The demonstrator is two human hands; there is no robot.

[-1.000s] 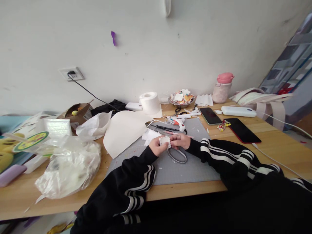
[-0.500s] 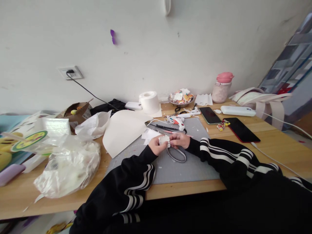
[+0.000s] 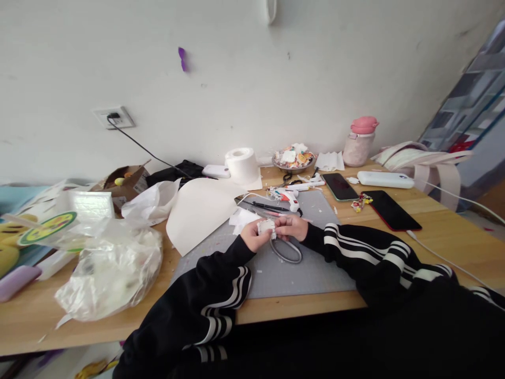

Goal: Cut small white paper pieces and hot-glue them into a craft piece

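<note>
A small white piece with a scalloped edge is pinched in my left hand, above the grey cutting mat. My right hand grips the piece's right side with its fingertips, close against the left fingers. Just below my hands lies a grey oval loop, its upper part hidden by them. Behind my hands are a white and orange glue gun, dark pen-like tools and folded white paper.
Left of the mat lie a large white sheet and a clear plastic bag. At the back stand a white roll, a bowl of scraps and a pink-lidded bottle. Two phones and a white device lie right.
Both hands stay in place on the white piece, with hardly any visible movement of the fingers. Nothing on the table has moved.
</note>
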